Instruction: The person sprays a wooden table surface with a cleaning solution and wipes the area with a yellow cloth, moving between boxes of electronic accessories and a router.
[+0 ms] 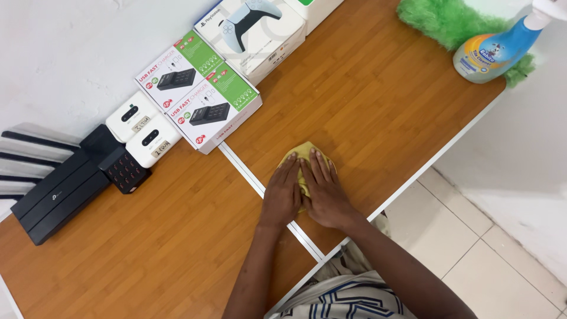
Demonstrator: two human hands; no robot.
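Striped garment: blue and white stripes, at the near edge, worn by the person.
Left hand (282, 198): flat, palm down, fingers straight and together, pressing on the near left part of the yellow cloth (303, 152); the grip is open, nothing clasped.
Right hand (325, 195): also flat, fingers spread a little, lying on the cloth just beside the left hand, the two touching; grip open.
Yellow cloth: crumpled under both hands, its far edge showing past the fingertips, on the right half of the table (378, 100), just right of the white seam (266, 192).
Table: wood grain, two boards with a white strip between.
Charger boxes (198, 91): two white and green boxes side by side, far, left of the cloth.
Controller box (254, 29): white, far, beside the charger boxes.
White gadgets (142, 127): two small ones, left of the boxes.
Black router (56, 192): far left, antennas pointing left.
Spray bottle (496, 50): blue, lying far right, resting on a green duster (443, 18).
Floor: pale tiles, right.
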